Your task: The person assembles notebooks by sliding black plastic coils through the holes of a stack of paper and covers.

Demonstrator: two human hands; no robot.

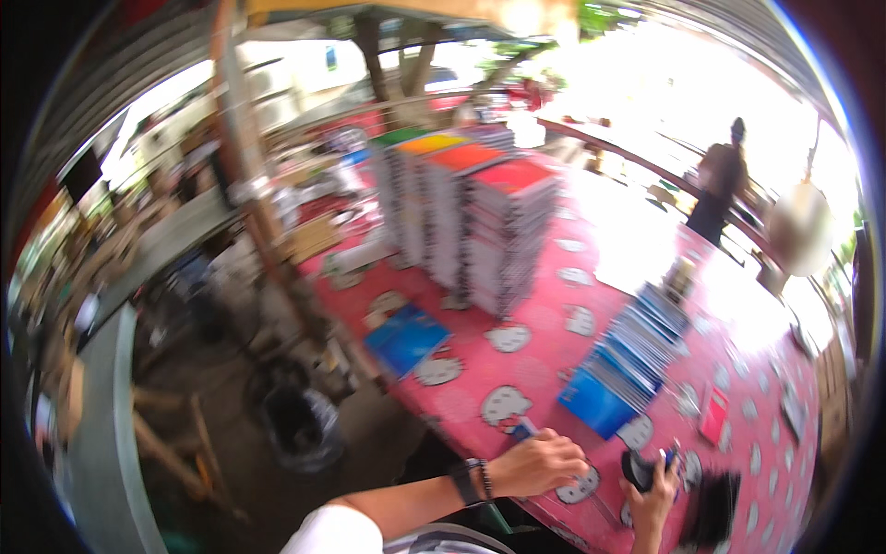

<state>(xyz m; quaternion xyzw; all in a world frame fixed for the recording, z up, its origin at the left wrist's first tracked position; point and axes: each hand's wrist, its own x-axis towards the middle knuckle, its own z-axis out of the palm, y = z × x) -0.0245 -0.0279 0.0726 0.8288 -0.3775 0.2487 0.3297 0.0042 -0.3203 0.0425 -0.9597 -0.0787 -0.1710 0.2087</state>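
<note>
My left hand (539, 463), a dark watch and a beaded bracelet at its wrist, is above the near edge of the table with its fingers curled. Motion blur hides what it holds, if anything. Just beyond it is a small blue-and-white piece (524, 428). My right hand (653, 499) grips a black rounded object (637, 469), its kind too blurred to tell. A small blue thing shows by those fingers. A leaning row of blue-covered notebooks (604, 399) lies ahead of both hands. One separate blue notebook (406, 339) rests near the left table edge.
Tall stacks of spiral notebooks (503, 235) with red, orange, yellow and green covers stand on the pink patterned tablecloth (471, 383). A pink object (713, 415) and dark strips (711, 510) lie right. A bag-lined bin (300, 420) is on the floor; a person (720, 180) stands far right.
</note>
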